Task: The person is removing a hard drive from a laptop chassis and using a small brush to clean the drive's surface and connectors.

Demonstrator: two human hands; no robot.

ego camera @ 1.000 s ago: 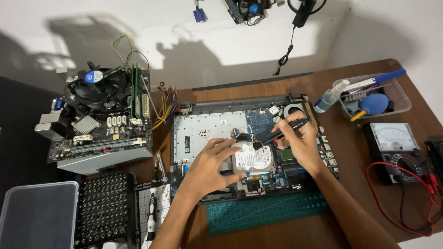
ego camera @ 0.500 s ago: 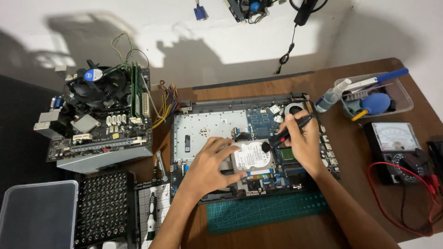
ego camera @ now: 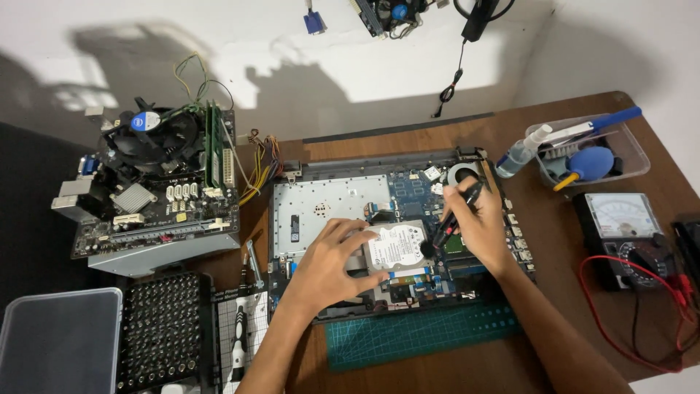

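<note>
A: Centre of frame. Opened laptop (ego camera: 328, 211) on the brown table (ego camera: 583, 131), boards bare. What are the hands at?

B: Left hand (ego camera: 332, 259) lies flat, fingers spread over the left edge of a silver hard drive (ego camera: 397, 246), pressing it in its bay. Right hand (ego camera: 481, 226) is closed round a black screwdriver (ego camera: 456, 215), tip down just beside the drive's right edge.

A: Exact contact of the tip?

B: Cannot tell; too small.

A: Surroundings?

B: Left of frame, a desktop motherboard (ego camera: 157, 182) with a fan. Lower left, a black bit rack (ego camera: 164, 332). Green cutting mat (ego camera: 423, 332) below the laptop. Right, an analogue multimeter (ego camera: 620, 226) with red leads; above it a clear tray (ego camera: 634, 157) holding a blue blower.
</note>
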